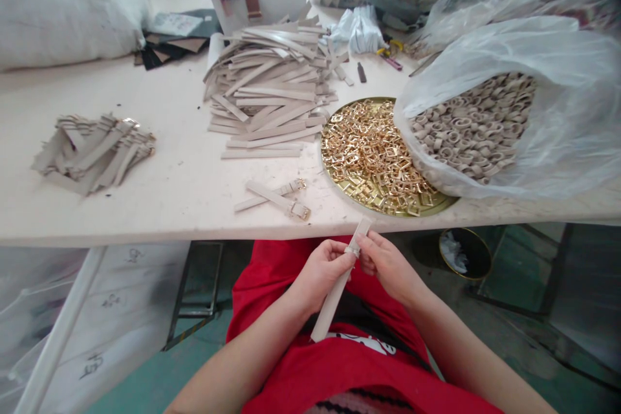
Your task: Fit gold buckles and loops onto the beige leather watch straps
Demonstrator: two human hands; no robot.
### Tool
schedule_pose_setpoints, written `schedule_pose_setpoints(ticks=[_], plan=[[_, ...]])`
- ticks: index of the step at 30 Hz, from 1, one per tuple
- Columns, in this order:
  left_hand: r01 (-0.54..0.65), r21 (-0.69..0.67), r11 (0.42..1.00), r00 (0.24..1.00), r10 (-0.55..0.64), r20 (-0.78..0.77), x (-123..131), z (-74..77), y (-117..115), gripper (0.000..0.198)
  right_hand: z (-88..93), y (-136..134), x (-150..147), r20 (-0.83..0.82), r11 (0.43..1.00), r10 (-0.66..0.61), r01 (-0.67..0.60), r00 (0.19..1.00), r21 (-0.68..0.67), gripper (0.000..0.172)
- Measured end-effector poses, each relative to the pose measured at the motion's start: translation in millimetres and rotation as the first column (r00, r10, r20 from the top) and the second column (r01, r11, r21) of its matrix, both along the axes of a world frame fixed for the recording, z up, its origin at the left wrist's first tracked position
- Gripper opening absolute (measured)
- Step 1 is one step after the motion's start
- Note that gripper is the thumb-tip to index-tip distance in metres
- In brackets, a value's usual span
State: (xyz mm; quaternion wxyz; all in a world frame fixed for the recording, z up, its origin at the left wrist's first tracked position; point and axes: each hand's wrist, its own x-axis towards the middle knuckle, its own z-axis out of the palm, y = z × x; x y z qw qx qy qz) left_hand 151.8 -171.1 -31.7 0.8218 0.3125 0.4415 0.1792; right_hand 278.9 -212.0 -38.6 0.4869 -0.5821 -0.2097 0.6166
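Observation:
A beige leather strap (pixel 331 304) slants across my lap below the table's front edge. My left hand (pixel 326 266) is closed on its middle, thumb on top. My right hand (pixel 384 261) pinches the same strap near its upper end, just beside the left fingers. Something small sits on the strap between my fingertips, mostly hidden; I cannot make out what. On the table ahead lie two crossed straps with gold buckles (pixel 276 199). A round gold tray (pixel 439 206) holds many gold buckles (pixel 376 149), close beyond my right hand.
A pile of loose beige straps (pixel 272 87) lies at mid-table. Buckled straps (pixel 94 152) are heaped at left. A clear plastic bag (pixel 557 123) of small beige leather loops (pixel 478 126) overlaps the tray. Snips (pixel 389 58) lie behind. A bin (pixel 466 253) stands below the table.

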Motion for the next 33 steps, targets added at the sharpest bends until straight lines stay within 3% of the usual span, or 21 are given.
schedule_pose_setpoints(ticks=[3,8,21,28,33], plan=[[0.009,0.006,1.0,1.0,-0.009,-0.012,0,-1.1,-1,0.036,0.6,1,0,0.027,0.999,0.01,-0.009,1.0,-0.04,0.018],[0.006,-0.033,0.999,1.0,-0.007,-0.017,1,0.8,-1,0.037,2.5,-2,5,0.036,0.999,0.044,-0.045,0.998,0.014,0.018],[-0.008,-0.214,0.977,0.994,0.031,0.105,-2,0.2,2,0.032,8.4,-5,9,0.004,0.998,0.058,-0.058,0.998,-0.008,0.009],[-0.006,-0.219,0.976,0.993,0.031,0.111,-2,3.0,1,0.03,4.1,-12,7,0.004,0.998,0.058,-0.058,0.998,0.008,0.023],[-0.022,-0.148,0.989,0.991,0.041,0.129,0,4.7,-1,0.043,-0.9,-14,4,-0.007,0.998,0.064,-0.064,0.998,0.021,0.029]])
